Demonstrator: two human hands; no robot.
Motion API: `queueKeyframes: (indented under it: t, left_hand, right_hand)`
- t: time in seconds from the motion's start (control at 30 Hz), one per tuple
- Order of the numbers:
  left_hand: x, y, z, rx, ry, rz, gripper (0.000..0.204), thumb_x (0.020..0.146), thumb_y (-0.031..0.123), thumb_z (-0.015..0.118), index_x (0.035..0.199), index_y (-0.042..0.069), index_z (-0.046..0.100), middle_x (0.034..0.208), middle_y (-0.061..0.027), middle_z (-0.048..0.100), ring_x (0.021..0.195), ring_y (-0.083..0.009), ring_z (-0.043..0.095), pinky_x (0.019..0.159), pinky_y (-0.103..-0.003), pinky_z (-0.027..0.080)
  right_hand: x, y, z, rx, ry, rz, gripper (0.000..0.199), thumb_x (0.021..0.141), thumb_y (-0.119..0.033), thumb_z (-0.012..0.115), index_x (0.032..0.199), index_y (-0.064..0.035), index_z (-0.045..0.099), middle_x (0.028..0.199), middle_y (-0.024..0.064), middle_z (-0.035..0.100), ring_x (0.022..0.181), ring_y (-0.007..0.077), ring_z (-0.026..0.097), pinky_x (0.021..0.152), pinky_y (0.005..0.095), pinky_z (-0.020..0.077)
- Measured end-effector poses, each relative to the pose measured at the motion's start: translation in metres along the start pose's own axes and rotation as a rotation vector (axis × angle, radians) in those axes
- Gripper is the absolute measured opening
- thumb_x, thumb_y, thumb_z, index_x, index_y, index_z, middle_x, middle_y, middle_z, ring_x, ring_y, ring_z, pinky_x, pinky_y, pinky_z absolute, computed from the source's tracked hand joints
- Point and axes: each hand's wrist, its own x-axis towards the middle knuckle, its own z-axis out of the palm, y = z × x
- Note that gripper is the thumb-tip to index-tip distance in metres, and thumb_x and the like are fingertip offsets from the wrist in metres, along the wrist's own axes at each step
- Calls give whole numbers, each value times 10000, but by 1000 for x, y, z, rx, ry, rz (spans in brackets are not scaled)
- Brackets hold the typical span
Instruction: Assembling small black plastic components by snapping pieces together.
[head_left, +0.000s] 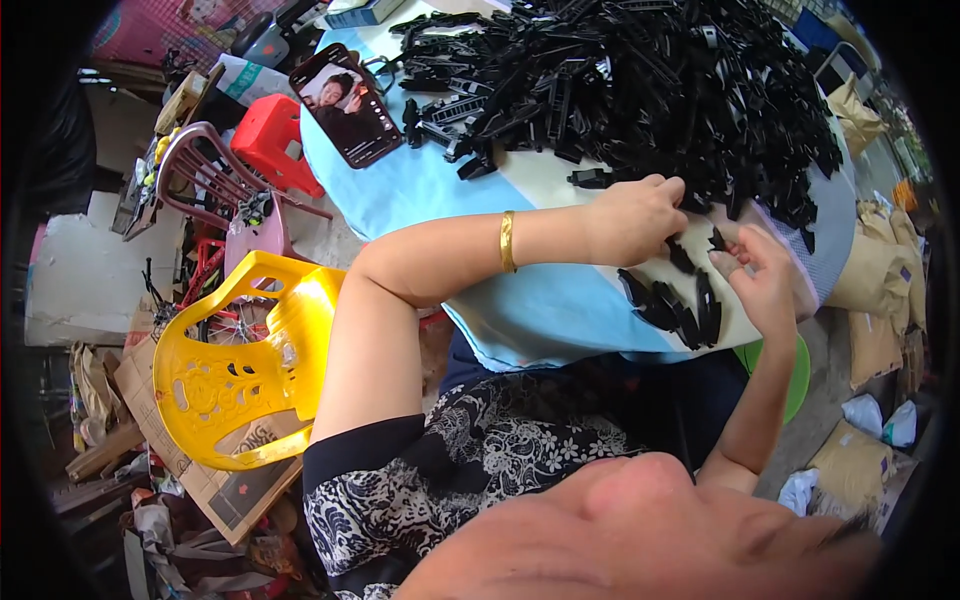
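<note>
My left hand [640, 222], with a gold bracelet [508, 242] on its forearm, is closed over the cloth-covered table. A black plastic part [680, 256] shows at its fingertips. To its right, my right hand [760, 272] pinches a small black plastic piece [717, 241] between thumb and finger. Several similar black parts [678, 312] lie loosely together on the cloth, nearer to me than both hands. Beyond the hands rises a big heap of black plastic parts [640, 90]; their exact kind is too small to tell.
A phone [345, 106] with a lit screen lies left of the heap on the blue and cream tablecloth [390, 200]. Left of the table stand a yellow plastic chair [225, 395], a red stool [268, 140] and a pink chair [258, 250]. Brown sacks [870, 270] stand at the right.
</note>
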Motion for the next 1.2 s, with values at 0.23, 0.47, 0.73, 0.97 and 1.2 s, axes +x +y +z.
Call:
queueKeyframes:
  t: [0.23, 0.47, 0.73, 0.97, 1.2]
  left_hand:
    - [-10, 5, -4, -133, 73, -138, 266, 712, 185, 731, 905, 26, 640, 861, -136, 583, 835, -321, 584, 756, -385, 491]
    - [-14, 1, -8, -184, 37, -181, 168, 710, 124, 703, 820, 4, 661, 828, -127, 594, 832, -312, 584, 754, -386, 492]
    - [-10, 2, -3, -211, 101, -84, 186, 670, 45, 679, 845, -9, 648, 818, -126, 567, 806, -306, 577, 692, -378, 487]
    - [3, -6, -13, -55, 176, -175, 247, 725, 116, 688, 949, 32, 627, 913, -114, 540, 823, -288, 589, 709, -366, 506]
    - [13, -9, 4, 249, 230, -70, 186, 721, 66, 641, 874, 63, 534, 924, -96, 515, 873, -268, 532, 690, -355, 508]
  right_hand:
    - [3, 11, 12, -147, -11, -174, 180, 729, -95, 709, 846, 7, 619, 836, 111, 581, 746, 293, 578, 654, 361, 458]
    - [-1, 10, 9, -265, 19, -226, 198, 650, -23, 718, 827, 20, 639, 776, 108, 559, 734, 279, 549, 651, 359, 442]
    - [12, 18, 27, -105, 13, -362, 112, 629, 18, 631, 737, 18, 600, 718, 93, 547, 718, 269, 534, 616, 364, 443]
    - [23, 31, 12, -56, 240, -91, 162, 793, -93, 709, 878, 9, 617, 810, 75, 537, 637, 190, 504, 574, 292, 419]
    - [35, 44, 21, -453, 231, -142, 235, 720, -34, 663, 955, -45, 665, 992, 74, 570, 966, 252, 551, 809, 360, 491]
